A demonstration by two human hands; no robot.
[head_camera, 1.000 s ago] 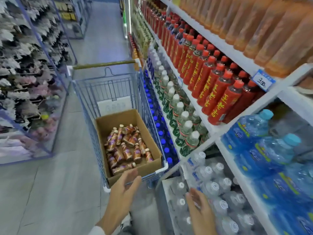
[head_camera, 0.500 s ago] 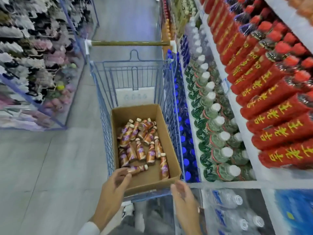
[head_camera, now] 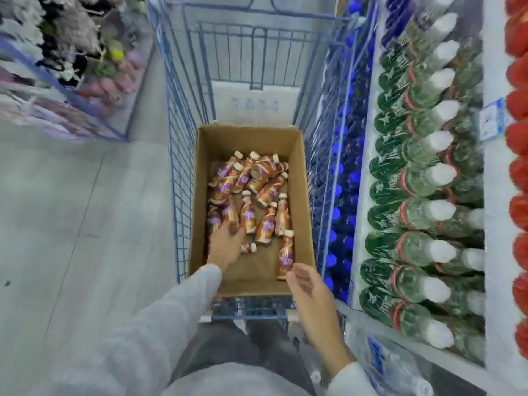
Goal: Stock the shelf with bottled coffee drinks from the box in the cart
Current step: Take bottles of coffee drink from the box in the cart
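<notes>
A brown cardboard box (head_camera: 304, 178) sits in the blue wire cart (head_camera: 183, 155). Several copper-and-purple coffee bottles (head_camera: 265, 192) with cream caps lie loose in it. My left hand (head_camera: 225, 244) is inside the box, palm down over a bottle lying sideways (head_camera: 249, 248), fingers stretched onto the bottles beyond. My right hand (head_camera: 310, 290) hovers at the box's near right corner. Its relaxed fingertips are right by the base of one coffee bottle (head_camera: 285, 257); I cannot tell whether they touch it.
Shelves run along the right: green bottles with white caps (head_camera: 414, 212), blue-capped bottles (head_camera: 337, 190) lower down, red caps (head_camera: 518, 144) at the far right. A rack of soft goods (head_camera: 71, 67) stands at the left. Grey floor (head_camera: 71, 224) lies between.
The view tipped down over the cart. My left hand went from the box's near edge into the box onto the bottles. My right hand rose to the box's near right corner.
</notes>
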